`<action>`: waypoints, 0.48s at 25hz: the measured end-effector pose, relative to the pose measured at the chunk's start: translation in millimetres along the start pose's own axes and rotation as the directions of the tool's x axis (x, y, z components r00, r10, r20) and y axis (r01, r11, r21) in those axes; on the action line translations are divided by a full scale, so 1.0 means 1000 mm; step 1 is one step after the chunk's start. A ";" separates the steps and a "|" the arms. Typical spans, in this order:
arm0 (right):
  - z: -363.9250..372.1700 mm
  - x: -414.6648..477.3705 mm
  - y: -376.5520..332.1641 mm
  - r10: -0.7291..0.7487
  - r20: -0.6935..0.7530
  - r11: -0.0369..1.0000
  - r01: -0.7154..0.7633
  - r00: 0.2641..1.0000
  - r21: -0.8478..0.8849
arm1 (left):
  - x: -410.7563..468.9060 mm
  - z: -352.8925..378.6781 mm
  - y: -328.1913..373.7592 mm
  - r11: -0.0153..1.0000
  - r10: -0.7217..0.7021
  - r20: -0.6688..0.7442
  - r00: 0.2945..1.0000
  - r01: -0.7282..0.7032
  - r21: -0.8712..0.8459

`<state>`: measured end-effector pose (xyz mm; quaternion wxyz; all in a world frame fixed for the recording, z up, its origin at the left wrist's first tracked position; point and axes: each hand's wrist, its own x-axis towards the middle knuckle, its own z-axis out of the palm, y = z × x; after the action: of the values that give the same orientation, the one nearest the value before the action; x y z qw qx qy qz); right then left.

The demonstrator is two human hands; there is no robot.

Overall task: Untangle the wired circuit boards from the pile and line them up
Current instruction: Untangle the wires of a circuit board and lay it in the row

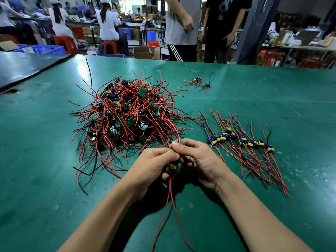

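Head view, hands (154, 164) (201, 160) holding wired board (172, 167), tangled pile (127, 113) beyond, lined-up boards (240, 140) right

Electronics factory, workers (107, 20) at benches (127, 24)

The room is bright, with light coming from above. The green worktop (45, 160) shines with pale glare near its far left corner. Dark, soft shadows lie on it under the left hand (154, 164) and the right hand (200, 160). The wired circuit board (172, 167) in the fingers (183, 142) sits partly in shade. The pile (127, 113) looks sharp. The people (107, 24) past the far edge look a little blurry. That far edge looks a bit curved.
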<state>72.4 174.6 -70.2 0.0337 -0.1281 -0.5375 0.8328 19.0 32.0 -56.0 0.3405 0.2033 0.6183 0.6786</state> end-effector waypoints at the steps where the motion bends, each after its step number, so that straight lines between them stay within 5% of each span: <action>1: 0.000 0.001 0.001 -0.003 -0.029 1.000 0.003 1.000 -0.011 | 0.000 0.002 -0.001 1.000 0.017 -0.009 1.000 -0.016 0.026; 8: -0.010 -0.001 -0.001 0.040 0.103 0.998 -0.035 0.994 -0.049 | 0.002 0.009 -0.008 0.998 0.021 -0.095 0.995 -0.027 -0.064; 12: -0.006 0.004 0.003 -0.118 -0.068 0.982 0.107 0.991 -0.153 | 0.001 0.010 -0.007 0.995 0.097 -0.157 0.983 -0.095 0.026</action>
<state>70.5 178.9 -76.0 0.0919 -0.1317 -0.6028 0.7815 26.8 40.1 -61.6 0.2554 0.1816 0.6390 0.7024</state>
